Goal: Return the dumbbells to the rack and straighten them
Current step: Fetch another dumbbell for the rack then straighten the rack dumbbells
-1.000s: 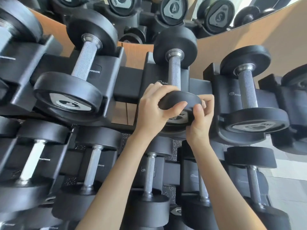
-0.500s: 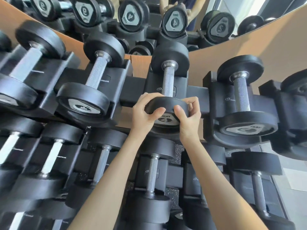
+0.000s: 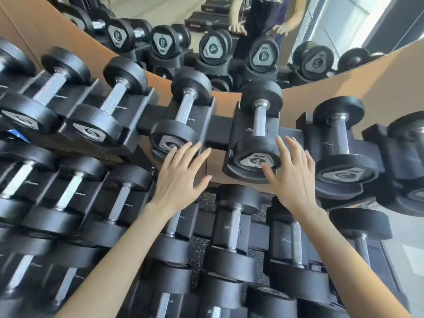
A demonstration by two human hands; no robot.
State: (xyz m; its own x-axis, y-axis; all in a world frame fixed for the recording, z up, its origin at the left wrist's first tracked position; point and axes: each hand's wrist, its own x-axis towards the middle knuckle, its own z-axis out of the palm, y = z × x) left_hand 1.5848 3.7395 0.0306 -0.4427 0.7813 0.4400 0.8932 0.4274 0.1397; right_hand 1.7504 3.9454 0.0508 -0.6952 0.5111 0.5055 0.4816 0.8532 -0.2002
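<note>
A black dumbbell marked 4 (image 3: 258, 138) lies in its cradle on the top tier of the rack (image 3: 219, 134), handle pointing away from me. My right hand (image 3: 292, 177) is spread open just right of its near head, the thumb tip close to the grey end plate, gripping nothing. My left hand (image 3: 181, 177) hovers open below the near head of the neighbouring dumbbell (image 3: 177, 134) to the left, fingers straight and fanned, holding nothing.
More black dumbbells fill the top tier left (image 3: 101, 115) and right (image 3: 341, 145), and lower tiers (image 3: 234, 228) hold several others. A mirror (image 3: 229, 31) behind the rack reflects the dumbbells and a person. Speckled floor shows between tiers.
Both hands have let go of the near head of the dumbbell marked 4 and pulled back, fingers spread. The left hand moved left toward the neighbouring dumbbell. The view shifted right.
</note>
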